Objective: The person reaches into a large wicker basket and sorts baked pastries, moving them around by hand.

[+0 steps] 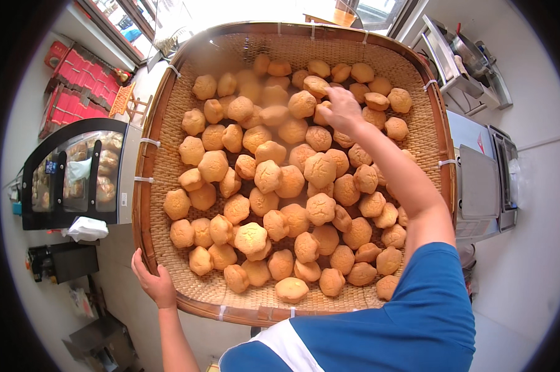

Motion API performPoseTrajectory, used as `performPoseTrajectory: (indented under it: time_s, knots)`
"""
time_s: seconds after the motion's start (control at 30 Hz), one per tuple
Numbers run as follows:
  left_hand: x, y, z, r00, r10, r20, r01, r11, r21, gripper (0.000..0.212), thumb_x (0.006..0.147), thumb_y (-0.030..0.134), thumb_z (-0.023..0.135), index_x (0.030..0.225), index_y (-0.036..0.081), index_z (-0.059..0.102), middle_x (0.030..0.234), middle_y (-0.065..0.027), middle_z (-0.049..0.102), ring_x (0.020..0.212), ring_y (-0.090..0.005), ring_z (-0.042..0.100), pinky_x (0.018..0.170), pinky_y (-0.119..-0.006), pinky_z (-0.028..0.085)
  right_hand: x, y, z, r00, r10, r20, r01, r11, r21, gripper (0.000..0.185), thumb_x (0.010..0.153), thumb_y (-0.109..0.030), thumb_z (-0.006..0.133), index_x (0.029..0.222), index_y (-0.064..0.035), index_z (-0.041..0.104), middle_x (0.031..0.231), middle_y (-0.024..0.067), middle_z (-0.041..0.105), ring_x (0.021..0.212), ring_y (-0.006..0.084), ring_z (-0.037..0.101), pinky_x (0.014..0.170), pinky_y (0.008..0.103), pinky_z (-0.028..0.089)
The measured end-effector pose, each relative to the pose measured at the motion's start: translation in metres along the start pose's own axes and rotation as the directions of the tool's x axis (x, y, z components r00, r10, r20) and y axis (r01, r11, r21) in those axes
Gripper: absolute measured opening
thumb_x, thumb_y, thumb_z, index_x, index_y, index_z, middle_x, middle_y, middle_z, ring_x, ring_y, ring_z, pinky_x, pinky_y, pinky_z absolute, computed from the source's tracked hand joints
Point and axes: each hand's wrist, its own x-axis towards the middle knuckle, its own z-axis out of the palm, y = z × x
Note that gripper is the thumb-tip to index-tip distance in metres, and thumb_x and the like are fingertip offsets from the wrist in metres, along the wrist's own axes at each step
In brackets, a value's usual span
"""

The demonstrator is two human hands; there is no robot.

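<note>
A large woven bamboo basket [421, 116] spreads before me, its wooden rim bound at intervals with white cable ties. Inside lie many golden-brown, lobed baked cakes [320, 169] with cracked tops, some flat and some on edge. At the near left corner, my left hand [155, 281] grips the basket's rim, thumb on the inner side and fingers outside. Toward the far side, my right hand [344, 109] reaches in among the cakes. Its fingertips touch a cake [315, 86], and the thumb is over another just below; whether it grips either is unclear.
A glass-fronted display case [78, 172] with packaged goods stands left, a white plastic bag [87, 229] at its near edge. Red-covered goods [82, 76] lie beyond it. At right are a stainless-steel appliance [480, 181] and a metal stand holding a pot [468, 53]. Haze blurs the upper left.
</note>
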Motion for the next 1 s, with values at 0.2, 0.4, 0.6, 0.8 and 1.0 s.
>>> performPoseTrajectory:
  time_s: [0.2, 0.4, 0.6, 0.8, 1.0]
  knots:
    - [0.0, -0.005, 0.0, 1.0, 0.016, -0.017, -0.016, 1.0, 0.005, 0.051, 0.064, -0.003, 0.043, 0.115, 0.001, 0.037, 0.114, -0.0172, 0.039, 0.107, -0.0325, 0.038, 0.091, -0.038, 0.031, -0.058, 0.026, -0.011, 0.928, -0.108, 0.358, 0.087, 0.993, 0.075, 0.049, 0.072, -0.03, 0.059, 0.111, -0.0023, 0.045, 0.113, 0.0152, 0.046, 0.107, 0.0276, 0.041, 0.091, 0.0346, 0.034]
    - [0.001, -0.006, 0.0, 0.999, 0.038, -0.021, -0.038, 0.999, 0.034, 0.051, 0.064, -0.003, 0.044, 0.114, 0.001, 0.037, 0.113, -0.0169, 0.039, 0.106, -0.0327, 0.039, 0.091, -0.038, 0.031, -0.101, -0.022, -0.002, 0.87, -0.324, 0.371, 0.294, 0.946, 0.135, 0.069, 0.067, -0.031, 0.064, 0.122, -0.0048, 0.033, 0.124, 0.0186, 0.032, 0.114, 0.0318, 0.032, 0.097, 0.0355, 0.027]
    - [0.0, -0.005, 0.002, 0.999, 0.03, -0.028, -0.028, 0.999, 0.042, 0.051, 0.064, -0.002, 0.045, 0.114, 0.002, 0.037, 0.113, -0.0168, 0.04, 0.106, -0.0329, 0.039, 0.091, -0.038, 0.032, -0.112, -0.024, 0.004, 0.889, -0.259, 0.377, 0.294, 0.955, -0.036, 0.067, 0.063, -0.022, 0.06, 0.123, -0.0065, 0.033, 0.126, 0.018, 0.029, 0.116, 0.0304, 0.029, 0.097, 0.0355, 0.024]
    - [0.002, -0.004, -0.001, 0.999, 0.036, -0.04, -0.034, 0.998, 0.057, 0.05, 0.064, 0.0, 0.046, 0.114, 0.003, 0.038, 0.112, -0.0175, 0.041, 0.105, -0.0337, 0.04, 0.09, -0.038, 0.032, -0.114, -0.053, 0.001, 0.898, -0.386, 0.21, 0.401, 0.916, -0.031, 0.064, 0.066, -0.019, 0.058, 0.123, -0.005, 0.032, 0.126, 0.0178, 0.029, 0.12, 0.0304, 0.024, 0.1, 0.0402, 0.017]
    - [0.001, 0.001, 0.001, 0.997, 0.037, -0.061, -0.032, 0.996, 0.079, 0.05, 0.064, 0.003, 0.047, 0.113, 0.004, 0.038, 0.111, -0.0162, 0.042, 0.101, -0.0338, 0.043, 0.085, -0.038, 0.036, -0.1, -0.098, 0.039, 0.861, -0.454, 0.232, 0.426, 0.89, 0.161, 0.058, 0.065, -0.018, 0.064, 0.115, -0.0036, 0.039, 0.11, 0.0156, 0.042, 0.103, 0.0291, 0.041, 0.088, 0.0356, 0.034]
